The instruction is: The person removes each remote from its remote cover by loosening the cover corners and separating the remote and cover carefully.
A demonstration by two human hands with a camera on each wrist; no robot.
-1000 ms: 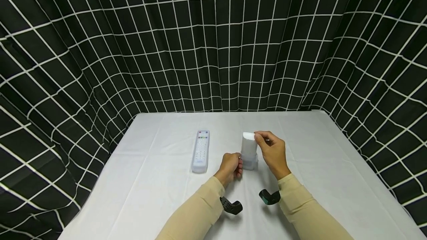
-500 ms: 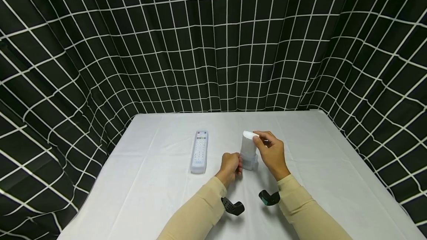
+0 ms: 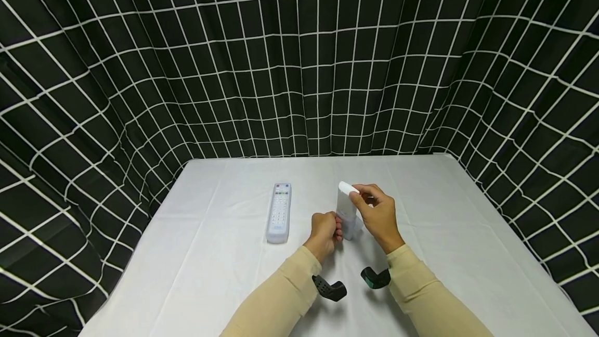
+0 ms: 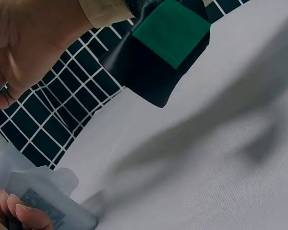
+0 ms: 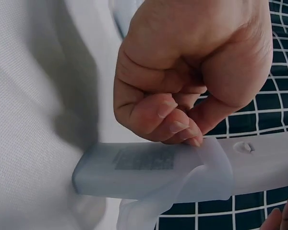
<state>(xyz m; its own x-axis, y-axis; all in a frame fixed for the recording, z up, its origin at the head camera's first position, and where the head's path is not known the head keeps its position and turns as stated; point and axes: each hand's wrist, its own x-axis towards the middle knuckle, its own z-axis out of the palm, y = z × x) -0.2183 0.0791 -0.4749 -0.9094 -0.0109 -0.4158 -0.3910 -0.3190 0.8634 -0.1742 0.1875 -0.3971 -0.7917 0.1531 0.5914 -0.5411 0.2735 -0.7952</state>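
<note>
A white remote control [image 3: 345,203] stands on end between both hands, tilted. Its lower part sits inside a translucent silicone cover [image 3: 348,228], whose upper edge is folded over with a flap hanging out. My left hand [image 3: 324,230] pinches the cover's edge with curled fingers, as the right wrist view shows beside the bunched silicone [image 5: 209,172]. My right hand [image 3: 380,217] grips the remote's upper end between thumb and fingers. In the right wrist view the remote's bare back [image 5: 264,160] shows a small notch. Its button face is hidden.
A second remote control [image 3: 279,215], its buttons facing up, lies left of the hands in a translucent cover. The white cloth-covered table [image 3: 210,254] ends at a black curtain with white grid lines [image 3: 262,82]. Dark wrist mounts [image 3: 330,289] jut out from both sleeves.
The upright remote has turned and leans a little more, showing a narrower side. My right hand has shifted slightly left with it. Both hands keep their hold.
</note>
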